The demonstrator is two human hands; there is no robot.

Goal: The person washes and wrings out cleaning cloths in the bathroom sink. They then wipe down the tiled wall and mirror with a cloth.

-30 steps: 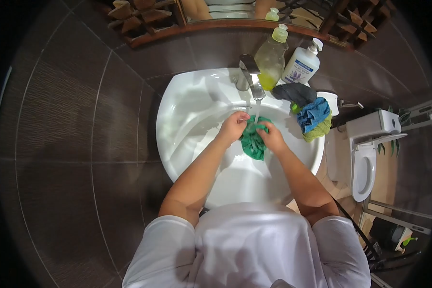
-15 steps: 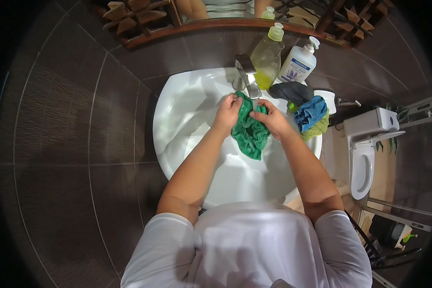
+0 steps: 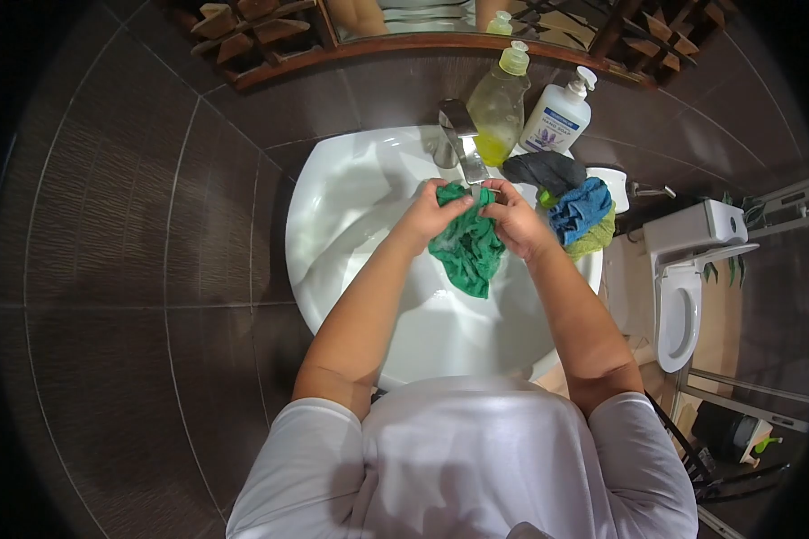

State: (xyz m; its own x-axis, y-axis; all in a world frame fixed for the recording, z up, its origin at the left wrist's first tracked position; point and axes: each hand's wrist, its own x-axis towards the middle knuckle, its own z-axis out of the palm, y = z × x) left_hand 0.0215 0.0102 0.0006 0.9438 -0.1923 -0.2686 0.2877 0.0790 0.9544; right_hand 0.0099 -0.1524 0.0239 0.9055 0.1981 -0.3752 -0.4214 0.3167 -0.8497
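Note:
A wet, crumpled green cloth [image 3: 469, 256] hangs between my two hands over the white sink [image 3: 346, 193]. My left hand [image 3: 431, 213] pinches its upper left part, with the thumb pointing toward the middle. At the upper right part, my right hand [image 3: 514, 218] grips the cloth between thumb and fingers. Directly above the cloth is the metal faucet [image 3: 463, 144], and a stream of water falls from its spout onto the fabric between my hands.
Behind the faucet stand a clear bottle [image 3: 497, 108] with yellow-green liquid and a white soap pump bottle [image 3: 557, 119]. Dark grey [image 3: 546, 171], blue [image 3: 581, 212] and yellow-green [image 3: 593, 236] cloths lie on the sink's right edge. A toilet [image 3: 679, 319] stands further right.
My left hand has turned, its thumb now reaching inward over the cloth. My right hand has shifted slightly up, and the top of the cloth is spread wider under the faucet.

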